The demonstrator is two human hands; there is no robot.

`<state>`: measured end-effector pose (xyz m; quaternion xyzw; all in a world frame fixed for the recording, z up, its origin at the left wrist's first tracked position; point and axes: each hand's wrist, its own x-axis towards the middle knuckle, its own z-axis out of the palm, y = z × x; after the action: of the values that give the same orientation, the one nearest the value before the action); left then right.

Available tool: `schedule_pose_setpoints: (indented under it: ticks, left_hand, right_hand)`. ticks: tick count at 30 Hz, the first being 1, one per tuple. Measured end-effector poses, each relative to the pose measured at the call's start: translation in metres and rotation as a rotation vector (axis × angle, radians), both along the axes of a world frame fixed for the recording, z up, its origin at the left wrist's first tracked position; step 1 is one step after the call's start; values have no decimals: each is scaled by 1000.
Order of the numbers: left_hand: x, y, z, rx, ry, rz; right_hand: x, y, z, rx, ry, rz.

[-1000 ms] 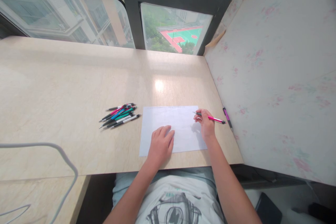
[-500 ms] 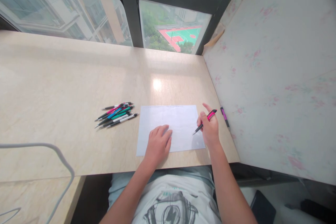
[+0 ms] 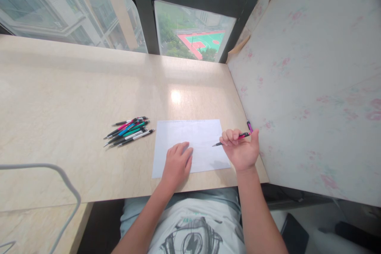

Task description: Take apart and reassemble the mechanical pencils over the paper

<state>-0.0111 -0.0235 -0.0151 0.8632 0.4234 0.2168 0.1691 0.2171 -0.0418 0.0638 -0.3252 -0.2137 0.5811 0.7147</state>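
"Pinching the pen (image 3: 243, 135) in curled fingers, the right hand (image 3: 241, 152) sits over the right edge of the paper (image 3: 205, 139), palm turned up, thumb sticking out to the side!"

"And the tip?"

"Aimed left, over the sheet. It looks lifted clear of it, with the hand's shadow underneath. The left hand (image 3: 176, 163) is down flat on the paper, fingers lightly spread, gripping nothing."

"So what makes for good handling here?"

"Steady pressure from that left palm, I'd say, so the sheet can't skid. On the right, the thumb is away from the barrel; for fine control of the tip, it ought to close back against it. A loose finger hold could let the pen slip."

"Anything crowding them?"

"Over on the right, yes! A purple pen (image 3: 249, 126) lies along the foot of the wall (image 3: 312, 87), partly hidden behind the right hand. That wall is near, so a wide swing might knock either one."

"And the left side?"

"Roomier! A pile of pens (image 3: 127, 131) rests on the table (image 3: 74, 95) just beside the paper, tips pointing left. Farther off, a grey cable (image 3: 64, 176) curls near the table's front edge, well apart from both hands."
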Motion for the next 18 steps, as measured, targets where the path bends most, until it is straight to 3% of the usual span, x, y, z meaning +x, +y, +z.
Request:
schedule_pose_setpoints:
  ticks: [9,18]
  left_hand:
    - [0,0,1,3,0,-1]
    - [0,0,-1,-16,-19,1]
  right_hand:
    - [-6,1,8,22,203,-85]
    - [-4,2,6,-3,75,-134]
